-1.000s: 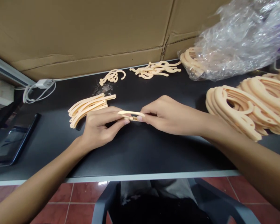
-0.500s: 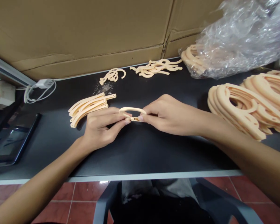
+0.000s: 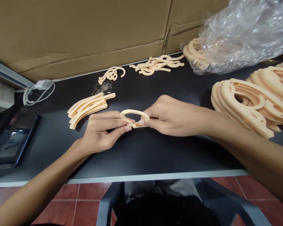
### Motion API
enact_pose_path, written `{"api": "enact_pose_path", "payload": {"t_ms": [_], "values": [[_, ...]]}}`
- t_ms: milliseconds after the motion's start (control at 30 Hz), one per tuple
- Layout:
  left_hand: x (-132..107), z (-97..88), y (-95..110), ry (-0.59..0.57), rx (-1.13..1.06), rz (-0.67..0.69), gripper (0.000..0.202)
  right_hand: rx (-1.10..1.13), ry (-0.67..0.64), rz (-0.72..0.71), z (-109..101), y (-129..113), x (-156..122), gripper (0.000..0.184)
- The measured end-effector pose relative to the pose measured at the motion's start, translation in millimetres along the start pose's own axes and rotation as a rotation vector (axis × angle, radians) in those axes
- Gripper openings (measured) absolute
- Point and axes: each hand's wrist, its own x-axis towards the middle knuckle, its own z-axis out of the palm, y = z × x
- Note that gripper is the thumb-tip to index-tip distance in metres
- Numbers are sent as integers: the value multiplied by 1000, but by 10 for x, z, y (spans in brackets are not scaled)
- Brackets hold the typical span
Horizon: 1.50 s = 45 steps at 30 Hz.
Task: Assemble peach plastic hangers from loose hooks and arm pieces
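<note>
My left hand (image 3: pixel 101 130) and my right hand (image 3: pixel 169 114) meet over the middle of the black table (image 3: pixel 136 147). Both pinch one small peach plastic piece (image 3: pixel 133 116), a thin curved strip arched up into a loop between my fingertips. The left fingers grip its left end, the right thumb and fingers its right end. A neat stack of curved peach strips (image 3: pixel 88 106) lies just beyond my left hand.
A big pile of larger peach frames (image 3: pixel 250 100) fills the right side, with more under a clear plastic bag (image 3: pixel 240 34). Loose small pieces (image 3: pixel 155 64) and a smaller cluster (image 3: pixel 112 73) lie near the cardboard box (image 3: pixel 85 34). A phone (image 3: pixel 14 141) and white charger (image 3: pixel 41 86) sit at left.
The strip between my fingers, flat a second ago, has bowed up into an arch. Both hands stayed almost in place, and the view shifted slightly.
</note>
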Motion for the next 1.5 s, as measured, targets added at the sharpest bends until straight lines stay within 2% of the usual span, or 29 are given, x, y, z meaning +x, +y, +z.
{"api": "enact_pose_path", "payload": {"t_ms": [200, 367, 533, 633, 800, 933, 1100, 1200, 1267, 1333, 1400, 1500], "values": [[26, 17, 7, -30, -17, 45, 16, -18, -97, 31, -26, 14, 3, 35], [35, 21, 8, 11, 62, 57, 15, 4, -87, 36, -42, 35, 30, 37], [6, 9, 13, 21, 161, 102, 13, 29, -62, -17, -37, 51, 51, 32], [-12, 21, 4, 22, 188, 95, 12, 43, -52, 12, -30, 44, 54, 34], [-24, 60, -34, 86, 230, 95, 12, 61, 7, 41, -21, 17, 37, 35], [-8, 60, -27, 121, 185, 34, 8, 89, 53, 30, 18, -13, 37, 34], [18, 14, -14, 220, 157, -72, 6, 136, 229, 46, 109, -44, 84, 33], [9, -13, -75, 303, 96, -214, 10, 88, 457, 93, 126, 54, 122, 31], [-7, -22, -138, 349, 20, -291, 13, -17, 621, 152, 117, 195, 153, 32], [-21, -26, -192, 362, -20, -323, 16, -180, 713, 165, 103, 367, 199, 31], [-27, -28, -219, 338, -16, -325, 18, -307, 682, 178, 89, 526, 269, 35], [-21, -38, -213, 317, 26, -307, 18, -403, 540, 208, 66, 676, 411, 48]]}}
